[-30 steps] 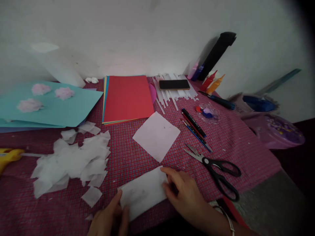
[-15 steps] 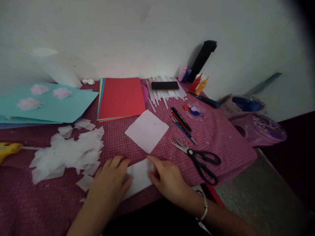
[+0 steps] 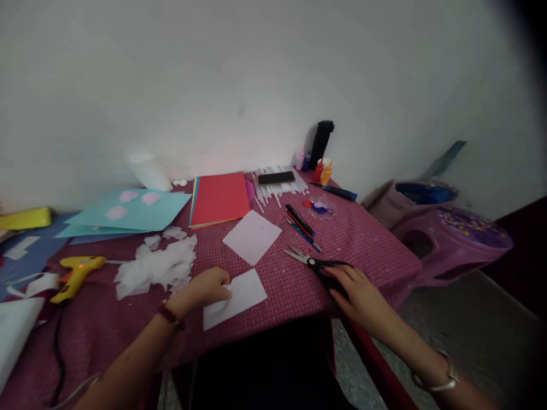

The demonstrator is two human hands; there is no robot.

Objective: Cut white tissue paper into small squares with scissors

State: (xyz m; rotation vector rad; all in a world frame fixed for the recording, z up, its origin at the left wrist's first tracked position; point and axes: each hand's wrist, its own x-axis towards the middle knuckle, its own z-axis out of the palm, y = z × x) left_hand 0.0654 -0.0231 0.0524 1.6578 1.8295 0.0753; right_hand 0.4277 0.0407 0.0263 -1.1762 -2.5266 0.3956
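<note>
My left hand (image 3: 210, 288) has its fingers closed at the left part of a folded white paper (image 3: 245, 293) near the table's front edge. My right hand (image 3: 356, 293) is at the black handles of a pair of scissors (image 3: 314, 263), fingers and thumb around the handle loops. The scissors lie on the checked cloth with the blades a little apart, pointing left. Just beyond the folded paper, a pale square sheet (image 3: 252, 236) lies flat, corner toward me. Left of it is a heap of white tissue pieces (image 3: 156, 265).
A yellow glue gun (image 3: 77, 276) with a lit red light lies at the left, its cord trailing down. Coloured sheets (image 3: 220, 199), a phone (image 3: 276, 177) on paper strips, pens (image 3: 299, 220) and paint bottles (image 3: 322, 172) stand farther back. A pink stool (image 3: 453, 245) is beside the table.
My right hand has left the paper and moved right to the scissors. My left hand stays at the paper. The view has tilted up and shifted left, bringing the whole glue gun into sight.
</note>
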